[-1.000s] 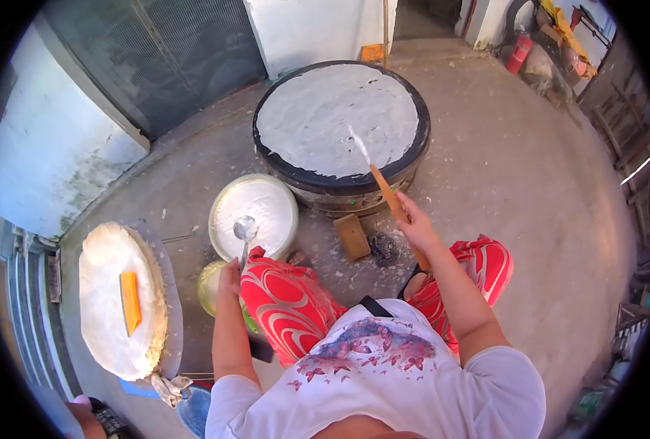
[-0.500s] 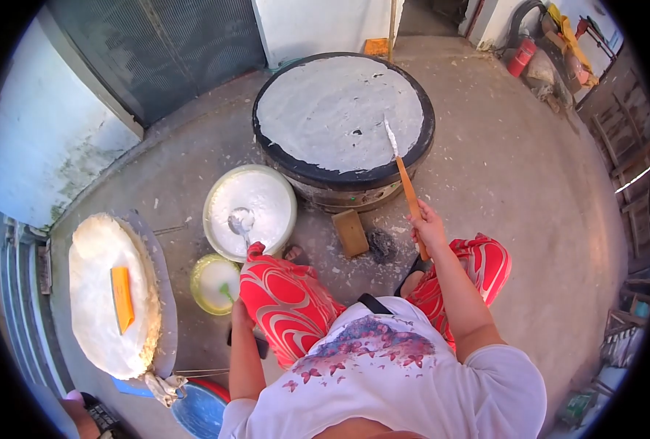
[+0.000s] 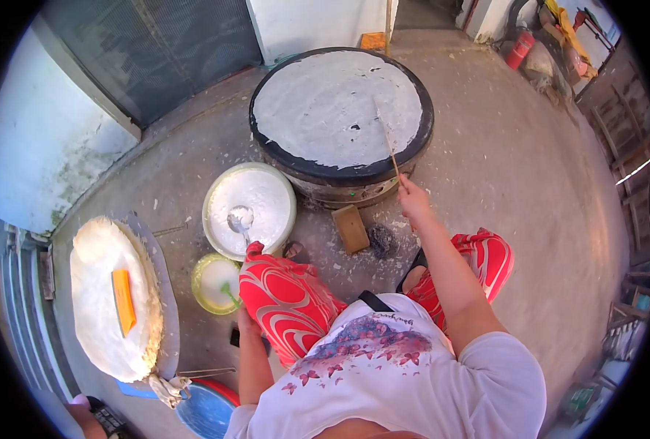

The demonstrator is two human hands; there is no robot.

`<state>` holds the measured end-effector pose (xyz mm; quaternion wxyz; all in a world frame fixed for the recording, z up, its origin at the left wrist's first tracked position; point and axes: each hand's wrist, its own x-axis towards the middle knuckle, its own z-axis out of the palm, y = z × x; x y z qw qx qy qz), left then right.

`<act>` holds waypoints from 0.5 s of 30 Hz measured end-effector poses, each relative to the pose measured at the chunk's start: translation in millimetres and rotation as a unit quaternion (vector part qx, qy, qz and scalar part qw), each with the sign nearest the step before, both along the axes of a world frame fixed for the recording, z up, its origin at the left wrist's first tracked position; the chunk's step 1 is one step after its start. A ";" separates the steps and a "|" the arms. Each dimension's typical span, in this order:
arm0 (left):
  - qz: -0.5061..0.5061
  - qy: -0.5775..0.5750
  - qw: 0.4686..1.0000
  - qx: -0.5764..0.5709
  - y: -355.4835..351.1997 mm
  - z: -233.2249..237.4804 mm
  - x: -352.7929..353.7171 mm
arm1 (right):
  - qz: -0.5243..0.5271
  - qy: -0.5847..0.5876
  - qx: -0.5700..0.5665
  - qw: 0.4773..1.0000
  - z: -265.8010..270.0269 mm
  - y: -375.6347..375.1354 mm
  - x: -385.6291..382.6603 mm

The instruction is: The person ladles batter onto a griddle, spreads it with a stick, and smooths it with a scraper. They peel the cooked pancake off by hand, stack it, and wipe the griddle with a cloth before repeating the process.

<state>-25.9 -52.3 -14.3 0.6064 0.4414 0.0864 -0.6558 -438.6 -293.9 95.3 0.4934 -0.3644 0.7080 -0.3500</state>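
Observation:
My right hand [image 3: 414, 203] is closed around the handle of a long, thin wooden spatula [image 3: 389, 145], seen edge-on. Its far end lies over a white batter layer [image 3: 325, 102] spread on a large round black griddle [image 3: 266, 150], and whether it touches cannot be told. A few small dark holes show in the batter. My left hand [image 3: 246, 322] is low beside my left knee, its fingers mostly hidden by the trouser leg. Nearest to it stands a small yellow-green bowl [image 3: 200, 298] of white liquid with a green utensil [image 3: 230, 294] in it.
A large pale basin [image 3: 290, 219] of white batter holds a metal ladle [image 3: 240, 219]. At left, an orange scraper [image 3: 124, 304] lies on a stack of thin round sheets [image 3: 94, 293]. A brick-like block [image 3: 350, 230] sits before the griddle; a blue basin [image 3: 204, 413] stands at lower left.
My right hand has moved forward and slightly left with the spatula. The spatula has turned from showing its broad face to edge-on, its tip farther across the griddle.

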 end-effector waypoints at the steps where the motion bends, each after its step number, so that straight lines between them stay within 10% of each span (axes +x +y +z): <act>1: -0.001 -0.001 1.000 0.000 0.7 -2.5 1.1 | 0.077 0.206 -0.080 0.972 -22.3 -5.5 -2.5; 2: -0.008 -0.005 1.000 -0.002 2.8 -6.5 2.2 | 0.149 0.401 -0.155 0.890 -39.1 -8.7 -4.0; 6: 0.005 -0.064 0.997 0.042 -4.6 51.8 -24.4 | 0.116 0.363 -0.256 0.888 -45.6 5.8 -2.8; 8: 0.002 -0.060 0.997 0.041 -6.2 51.0 -26.2 | -0.012 -0.201 -0.007 0.979 1.2 21.6 -1.1; 15: -0.006 -0.037 0.999 0.020 -1.1 23.3 -16.3 | -0.081 -0.190 -0.050 0.977 -2.7 33.3 -28.0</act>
